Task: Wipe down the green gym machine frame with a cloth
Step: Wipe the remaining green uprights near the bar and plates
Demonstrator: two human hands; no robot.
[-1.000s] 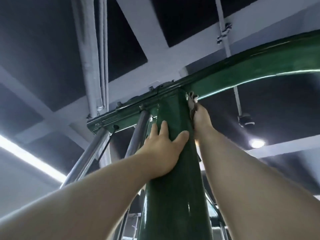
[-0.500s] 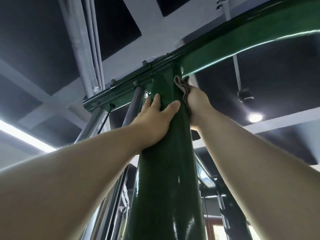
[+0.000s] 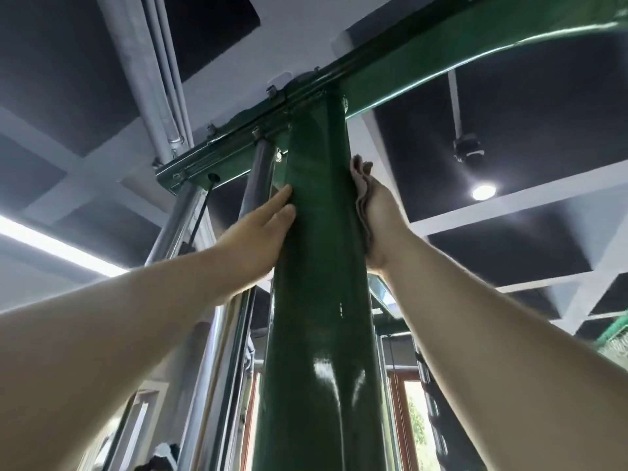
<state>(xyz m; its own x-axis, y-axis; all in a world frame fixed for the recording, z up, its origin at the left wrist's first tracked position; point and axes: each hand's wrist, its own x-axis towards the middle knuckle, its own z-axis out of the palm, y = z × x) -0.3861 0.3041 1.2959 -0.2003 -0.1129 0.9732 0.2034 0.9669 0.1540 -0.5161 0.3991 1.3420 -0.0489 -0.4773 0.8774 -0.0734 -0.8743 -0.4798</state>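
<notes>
The green gym machine frame is a glossy upright post (image 3: 323,300) meeting a green crossbeam (image 3: 441,59) overhead. My left hand (image 3: 261,232) rests flat on the post's left edge, fingers straight and pointing up. My right hand (image 3: 382,215) holds a folded grey-brown cloth (image 3: 361,185) against the post's right side. The cloth's top sticks out above the hand, and the right fingers are hidden behind the cloth and post.
Chrome guide rods (image 3: 176,219) and a thin black cable (image 3: 200,212) run up just left of the post. Grey ceiling pipes (image 3: 142,73) hang above. A ceiling lamp (image 3: 482,192) shines at the right, and windows (image 3: 414,423) show low behind the post.
My right hand has slid the cloth down the post's right side, away from the crossbeam joint. My left hand has shifted from the post's front face to its left edge.
</notes>
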